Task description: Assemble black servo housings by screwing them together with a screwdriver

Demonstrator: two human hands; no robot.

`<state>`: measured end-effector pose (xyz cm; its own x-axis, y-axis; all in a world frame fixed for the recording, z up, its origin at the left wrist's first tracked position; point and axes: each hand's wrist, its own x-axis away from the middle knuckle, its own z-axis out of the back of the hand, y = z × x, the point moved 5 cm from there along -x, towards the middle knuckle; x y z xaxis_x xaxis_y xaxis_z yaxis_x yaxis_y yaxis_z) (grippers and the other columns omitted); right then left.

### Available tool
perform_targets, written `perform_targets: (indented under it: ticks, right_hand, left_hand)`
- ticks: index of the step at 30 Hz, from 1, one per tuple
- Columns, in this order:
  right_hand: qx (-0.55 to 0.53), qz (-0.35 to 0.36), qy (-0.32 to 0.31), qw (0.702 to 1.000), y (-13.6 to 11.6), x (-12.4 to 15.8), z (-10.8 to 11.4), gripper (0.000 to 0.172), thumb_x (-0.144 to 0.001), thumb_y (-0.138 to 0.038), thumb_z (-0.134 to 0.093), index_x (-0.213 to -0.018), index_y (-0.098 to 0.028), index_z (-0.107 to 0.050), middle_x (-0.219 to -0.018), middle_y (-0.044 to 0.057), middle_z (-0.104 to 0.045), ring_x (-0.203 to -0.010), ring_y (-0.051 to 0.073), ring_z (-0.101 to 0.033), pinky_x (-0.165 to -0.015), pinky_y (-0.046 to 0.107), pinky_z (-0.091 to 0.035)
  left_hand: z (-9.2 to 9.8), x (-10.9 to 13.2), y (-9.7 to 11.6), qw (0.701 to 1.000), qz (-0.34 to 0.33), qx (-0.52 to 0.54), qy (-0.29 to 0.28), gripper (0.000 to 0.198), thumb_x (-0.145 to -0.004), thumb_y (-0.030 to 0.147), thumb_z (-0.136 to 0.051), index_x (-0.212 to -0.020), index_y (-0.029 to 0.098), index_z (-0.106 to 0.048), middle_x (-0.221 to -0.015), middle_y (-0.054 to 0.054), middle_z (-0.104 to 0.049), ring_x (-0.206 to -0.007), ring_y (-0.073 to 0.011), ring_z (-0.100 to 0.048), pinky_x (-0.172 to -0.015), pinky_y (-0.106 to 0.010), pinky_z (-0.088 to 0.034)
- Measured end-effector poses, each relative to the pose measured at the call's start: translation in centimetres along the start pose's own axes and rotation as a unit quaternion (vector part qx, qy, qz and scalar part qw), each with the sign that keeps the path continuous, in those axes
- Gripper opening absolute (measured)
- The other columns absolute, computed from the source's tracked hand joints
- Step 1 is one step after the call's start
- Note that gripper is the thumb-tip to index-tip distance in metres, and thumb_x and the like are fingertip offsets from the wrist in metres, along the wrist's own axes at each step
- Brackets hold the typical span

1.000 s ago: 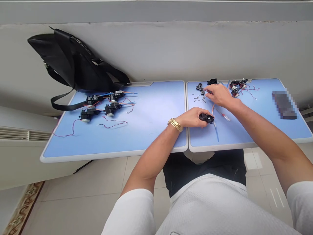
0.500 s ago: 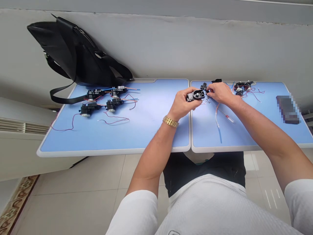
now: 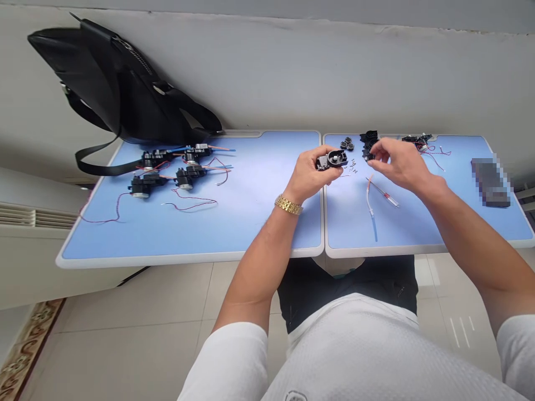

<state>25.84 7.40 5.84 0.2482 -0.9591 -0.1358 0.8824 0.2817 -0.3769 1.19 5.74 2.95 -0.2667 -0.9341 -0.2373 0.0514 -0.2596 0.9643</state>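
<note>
Left hand (image 3: 311, 178), fingers clamped on black motor housing (image 3: 333, 160), right hand (image 3: 401, 164), fingers apart

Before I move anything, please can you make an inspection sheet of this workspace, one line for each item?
Surface: two joined blue tables with white rims.
Job's things: black housing, small black gears, tiny screws, black parts, wired motor units.
Hands: left hand grips the housing; right hand is open, near the black parts.
Cables: red wires, blue tube.
Clutter: black backpack, pixelated dark object.
Surroundings: wall heater, tiled floor.
</note>
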Motion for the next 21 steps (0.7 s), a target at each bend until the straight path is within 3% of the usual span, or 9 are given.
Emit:
perform_targets:
  ticks: [3,6,13,21]
  right_hand:
    - [0.01,-0.057,-0.108,0.992,0.9,4.4,-0.1,0.018,-0.098,-0.036,-0.075,-0.113,-0.025,-0.078,-0.1,0.003,-0.084,-0.091,0.025,-0.075,-0.081,0.037,-0.048]
    - [0.043,-0.081,-0.185,0.978,1.5,7.4,-1.2,0.018,-0.101,-0.033,-0.074,-0.117,-0.024,-0.077,-0.106,0.003,-0.085,-0.1,0.026,-0.076,-0.08,0.036,-0.046]
    - [0.095,-0.054,-0.199,0.974,0.2,8.2,-2.9,0.026,-0.11,-0.029,-0.066,-0.133,-0.022,-0.076,-0.116,0.007,-0.088,-0.11,0.03,-0.078,-0.081,0.038,-0.042]
    - [0.093,-0.034,-0.205,0.974,-0.6,7.8,-2.8,0.03,-0.11,-0.028,-0.068,-0.138,-0.022,-0.075,-0.116,0.008,-0.088,-0.108,0.031,-0.078,-0.081,0.038,-0.042]
  left_hand:
    - [-0.4,0.1,0.2,0.999,0.004,-0.029,-0.025,0.023,-0.079,0.026,-0.074,-0.101,0.02,-0.078,-0.075,0.003,-0.068,-0.06,-0.0117,-0.061,-0.058,-0.025,-0.051]
    - [-0.8,0.2,0.1,0.999,0.004,-0.036,-0.032,0.023,-0.079,0.025,-0.074,-0.1,0.02,-0.078,-0.074,0.003,-0.067,-0.058,-0.0112,-0.06,-0.057,-0.025,-0.05]
    - [-1.3,0.2,-0.9,0.998,0.027,-0.04,-0.031,0.023,-0.076,0.025,-0.075,-0.099,0.021,-0.079,-0.072,0.004,-0.067,-0.055,-0.0104,-0.057,-0.055,-0.024,-0.047]
    - [-1.5,0.2,-1.0,0.997,0.035,-0.044,-0.045,0.024,-0.074,0.025,-0.077,-0.098,0.021,-0.079,-0.072,0.004,-0.067,-0.055,-0.0106,-0.058,-0.056,-0.026,-0.049]
